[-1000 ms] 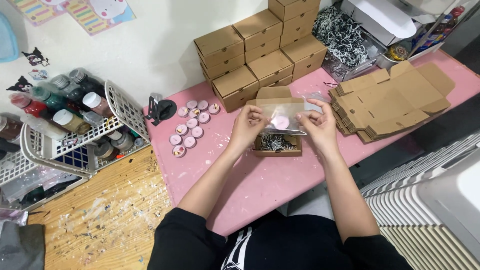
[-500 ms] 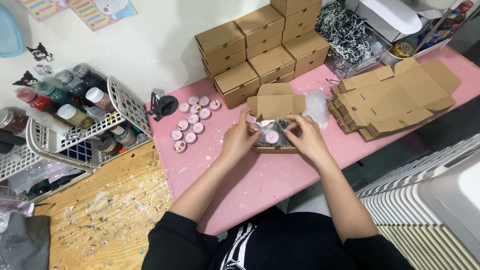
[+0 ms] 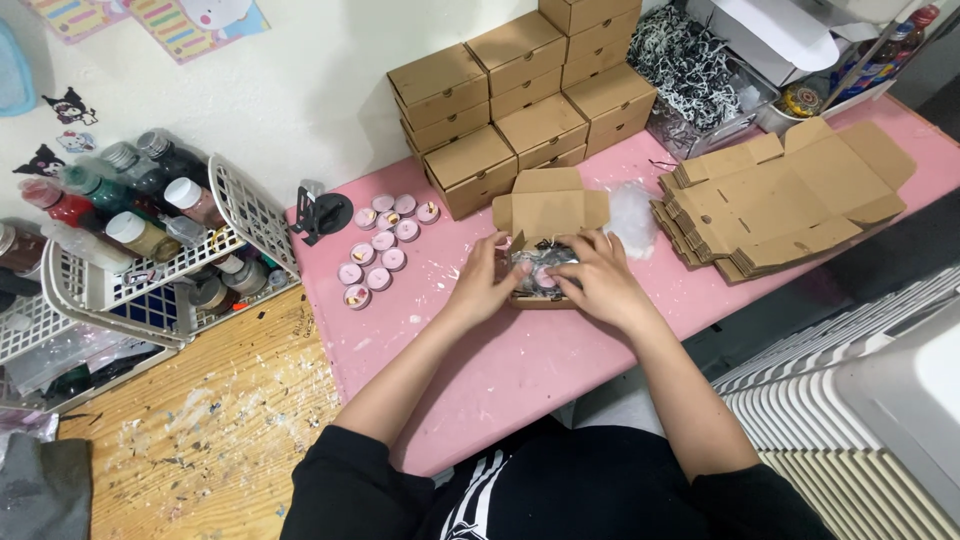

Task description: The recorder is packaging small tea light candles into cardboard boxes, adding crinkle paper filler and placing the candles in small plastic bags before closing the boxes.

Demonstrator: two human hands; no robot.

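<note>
Since the earlier frames both hands have come down from holding a clear wrapped packet above the open kraft box (image 3: 545, 235) to pressing it inside. The left hand (image 3: 487, 287) curls over the box's 9 o'clock wall, fingers narrow, tips on the packet (image 3: 540, 275); the right hand (image 3: 597, 283) lies flat across the 3 o'clock side, fingers spread over the packet. To seat it well, I judge both hands should push evenly and keep the wrap clear of the lid flaps standing at 12 o'clock. The loose pink tealights (image 3: 380, 250) sit at 9 o'clock from the box, the stacked closed boxes (image 3: 520, 100) at 12, the flat unfolded boxes (image 3: 790, 200) at 3. The hands hide most of the packet; the dark filling under it is hard to make out.
</note>
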